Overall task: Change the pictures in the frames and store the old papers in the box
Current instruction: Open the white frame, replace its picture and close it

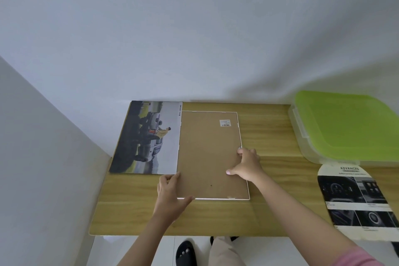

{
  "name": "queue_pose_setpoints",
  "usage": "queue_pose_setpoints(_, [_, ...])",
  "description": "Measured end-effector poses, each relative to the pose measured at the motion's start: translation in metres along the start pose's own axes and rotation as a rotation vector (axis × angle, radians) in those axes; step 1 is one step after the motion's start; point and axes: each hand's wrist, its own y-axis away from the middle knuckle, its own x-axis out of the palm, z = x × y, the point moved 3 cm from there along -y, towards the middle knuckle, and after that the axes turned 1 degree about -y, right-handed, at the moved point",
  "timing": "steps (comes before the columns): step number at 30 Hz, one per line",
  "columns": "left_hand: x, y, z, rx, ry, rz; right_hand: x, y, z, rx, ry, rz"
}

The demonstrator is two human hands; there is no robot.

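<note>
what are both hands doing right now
Left hand: grips the near left corner of the frame.
Right hand: fingers on the frame's right edge, thumb on its back; a firm grip cannot be told.
</note>
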Motion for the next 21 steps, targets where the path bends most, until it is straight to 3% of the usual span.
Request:
queue_pose_setpoints(10, [0.002,-0.004,0.001,-0.045,0.038,-0.012,-0.005,-0.01,-0.009,0.089,-0.27,0.078])
queue_pose_setpoints(21, [0.002,-0.004,0.0,-0.01,0.021,-0.035,-0.009,0.012,-0.012,-0.033,-0.512,0.092])
